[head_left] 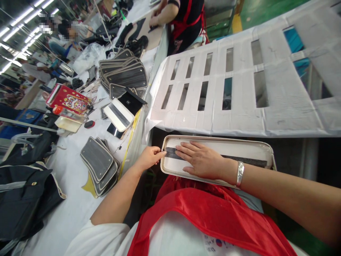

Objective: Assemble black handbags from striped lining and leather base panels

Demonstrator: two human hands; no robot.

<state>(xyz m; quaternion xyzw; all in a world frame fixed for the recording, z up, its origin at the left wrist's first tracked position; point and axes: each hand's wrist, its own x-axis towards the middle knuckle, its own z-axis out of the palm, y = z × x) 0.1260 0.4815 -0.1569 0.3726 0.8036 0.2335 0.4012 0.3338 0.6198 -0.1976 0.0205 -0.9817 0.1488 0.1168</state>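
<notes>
A long, shallow white bag panel with a raised rim lies across my lap, in front of my red apron. Along its middle runs a dark grey strip. My left hand is closed in a pinch at the panel's left end, thumb and finger on the rim where the strip ends. Flat on the panel, fingers stretched out, my right hand covers part of the strip; a silver bracelet is on that wrist.
Left, the white table holds stacked grey panels, more stacked panels, another white panel, a phone and a dark bag. Ahead stands a white-covered rack with slots. A co-worker works beyond.
</notes>
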